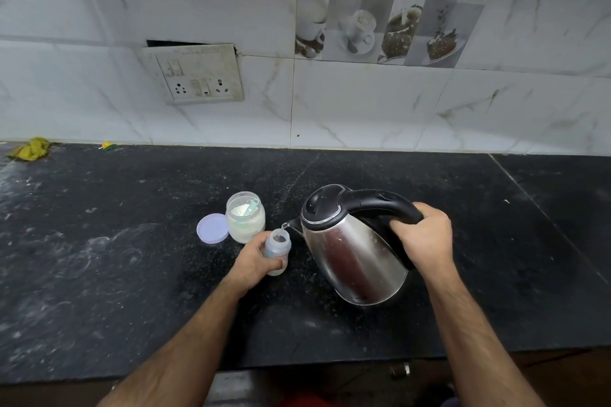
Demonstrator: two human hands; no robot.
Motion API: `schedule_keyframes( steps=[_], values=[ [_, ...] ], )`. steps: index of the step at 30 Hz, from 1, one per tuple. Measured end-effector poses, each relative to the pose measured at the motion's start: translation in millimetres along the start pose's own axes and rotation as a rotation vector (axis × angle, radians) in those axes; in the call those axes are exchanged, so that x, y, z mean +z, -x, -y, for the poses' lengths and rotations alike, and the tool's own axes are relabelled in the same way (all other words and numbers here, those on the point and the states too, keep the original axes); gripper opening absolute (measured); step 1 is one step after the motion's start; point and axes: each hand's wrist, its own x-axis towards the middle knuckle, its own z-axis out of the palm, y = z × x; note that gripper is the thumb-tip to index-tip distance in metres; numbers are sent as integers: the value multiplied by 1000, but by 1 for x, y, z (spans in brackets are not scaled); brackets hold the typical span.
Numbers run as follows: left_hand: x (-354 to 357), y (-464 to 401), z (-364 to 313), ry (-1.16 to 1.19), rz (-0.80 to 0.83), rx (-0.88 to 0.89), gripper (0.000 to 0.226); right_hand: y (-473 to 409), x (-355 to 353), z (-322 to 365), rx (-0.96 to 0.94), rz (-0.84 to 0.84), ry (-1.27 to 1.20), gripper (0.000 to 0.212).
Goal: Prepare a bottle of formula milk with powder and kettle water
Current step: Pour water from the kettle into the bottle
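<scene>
A small clear baby bottle (278, 249) with no cap stands on the black counter (132, 258), gripped from the left by my left hand (256, 259). My right hand (425, 235) grips the black handle of a steel electric kettle (350, 244). The kettle is tilted left, lifted off the counter, with its spout right over the bottle's mouth. A thin stream of water runs from the spout into the bottle. Just behind the bottle stands an open jar of white powder (245, 220) with a pale green scoop inside.
The jar's lilac lid (212, 229) lies flat to the left of the jar. A yellow-green cloth (30, 149) and a small yellow scrap (106, 145) lie at the back left by the tiled wall. A socket panel (195, 74) hangs on the wall.
</scene>
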Motion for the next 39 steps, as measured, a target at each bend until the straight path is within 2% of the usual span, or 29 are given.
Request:
schedule_keyframes(
  steps=[4,10,18,22,39],
  values=[
    [0,0,-2,1,3,-3,62,0,0,1,1,3,2,20],
    [0,-1,-2,9,0,-7,63,-1,-1,2,-4,4,12,15],
    [2,-1,-5,30,5,-1,61,-2,-1,-2,-7,8,3,19],
    [4,2,-9,54,23,14,63,-1,-1,-5,-13,14,2,13],
    [10,10,-28,163,43,70,64,4,10,-13,35,-17,-177,23]
  ],
)
